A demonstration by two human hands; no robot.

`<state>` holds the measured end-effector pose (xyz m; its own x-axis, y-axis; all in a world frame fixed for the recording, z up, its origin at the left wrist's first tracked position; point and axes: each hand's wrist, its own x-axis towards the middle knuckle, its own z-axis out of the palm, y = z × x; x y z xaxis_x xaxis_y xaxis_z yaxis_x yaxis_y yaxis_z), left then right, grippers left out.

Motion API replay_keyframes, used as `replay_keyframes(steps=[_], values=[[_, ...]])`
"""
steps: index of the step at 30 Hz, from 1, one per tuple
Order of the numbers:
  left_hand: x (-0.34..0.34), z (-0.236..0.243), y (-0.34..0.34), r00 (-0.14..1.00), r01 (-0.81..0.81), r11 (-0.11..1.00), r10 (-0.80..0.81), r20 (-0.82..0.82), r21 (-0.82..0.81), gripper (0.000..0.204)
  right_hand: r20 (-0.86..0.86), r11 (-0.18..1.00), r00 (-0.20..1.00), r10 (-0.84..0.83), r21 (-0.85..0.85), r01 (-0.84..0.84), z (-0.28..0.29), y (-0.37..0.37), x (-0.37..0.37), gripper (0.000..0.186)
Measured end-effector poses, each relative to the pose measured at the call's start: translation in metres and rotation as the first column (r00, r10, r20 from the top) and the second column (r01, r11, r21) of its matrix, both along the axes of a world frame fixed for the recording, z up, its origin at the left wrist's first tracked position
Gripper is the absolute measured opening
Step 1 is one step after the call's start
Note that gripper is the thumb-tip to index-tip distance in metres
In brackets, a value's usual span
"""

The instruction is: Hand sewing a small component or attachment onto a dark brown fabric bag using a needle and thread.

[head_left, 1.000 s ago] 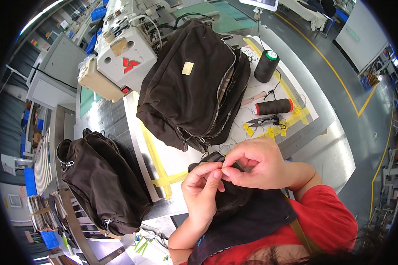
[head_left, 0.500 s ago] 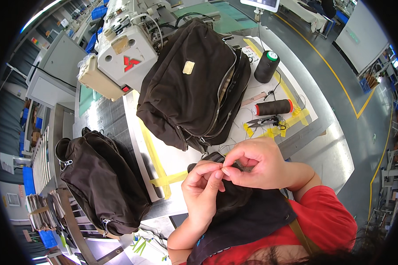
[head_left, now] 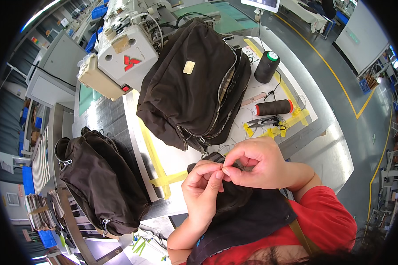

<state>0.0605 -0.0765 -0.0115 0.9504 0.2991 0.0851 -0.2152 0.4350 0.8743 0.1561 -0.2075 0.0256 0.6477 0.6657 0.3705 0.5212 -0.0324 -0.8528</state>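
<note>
My left hand [head_left: 202,185] and my right hand [head_left: 260,164] meet fingertip to fingertip at the table's near side. Both are pinched closed; what lies between the tips is too small to make out. Beneath them, partly covered, is dark brown fabric [head_left: 227,199] with a strap or zip end near its top. Just beyond stands a large dark brown bag [head_left: 185,84] with curved metal zips and a small piece of tape on it. Right of the bag lie black thread snips [head_left: 263,122], a thread spool with red ends [head_left: 274,107] and an upright black thread cone [head_left: 267,67].
A second dark brown bag [head_left: 104,183] rests at the left edge. Behind it is a white sewing machine [head_left: 128,57]. Yellow tape [head_left: 170,179] borders the white sheet under the large bag. Loose threads lie around the snips. A metal tabletop [head_left: 327,150] ends at the right.
</note>
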Motion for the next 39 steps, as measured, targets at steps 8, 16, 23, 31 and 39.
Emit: replay_keyframes(steps=[8, 16, 23, 31, 39], values=[[-0.0001, -0.0019, 0.0008, 1.000, -0.005, 1.000, 0.005, 0.017, 0.000, 0.012, -0.019, 1.000, 1.000, 0.004, 0.002, -0.004, 0.0001, 0.0000, 0.0006, 0.013], [-0.0009, -0.0022, 0.0006, 1.000, -0.017, 1.000, 0.017, -0.005, -0.001, 0.011, -0.003, 1.000, 1.000, 0.007, 0.006, -0.007, 0.0000, -0.0002, 0.0006, 0.013], [-0.0020, -0.0013, -0.0003, 0.999, -0.020, 0.999, 0.019, -0.027, -0.026, 0.012, -0.035, 1.000, 0.999, 0.013, 0.002, -0.013, -0.0007, -0.0019, 0.0000, 0.012], [-0.0012, -0.0010, 0.0005, 0.999, -0.016, 1.000, 0.016, -0.028, -0.021, 0.013, -0.048, 1.000, 0.999, 0.001, 0.009, 0.000, -0.0011, -0.0026, 0.0009, 0.012], [-0.0011, -0.0009, 0.0005, 1.000, -0.013, 1.000, 0.012, -0.021, -0.026, 0.013, -0.049, 1.000, 0.999, -0.003, 0.004, 0.003, -0.0016, -0.0031, 0.0008, 0.012]])
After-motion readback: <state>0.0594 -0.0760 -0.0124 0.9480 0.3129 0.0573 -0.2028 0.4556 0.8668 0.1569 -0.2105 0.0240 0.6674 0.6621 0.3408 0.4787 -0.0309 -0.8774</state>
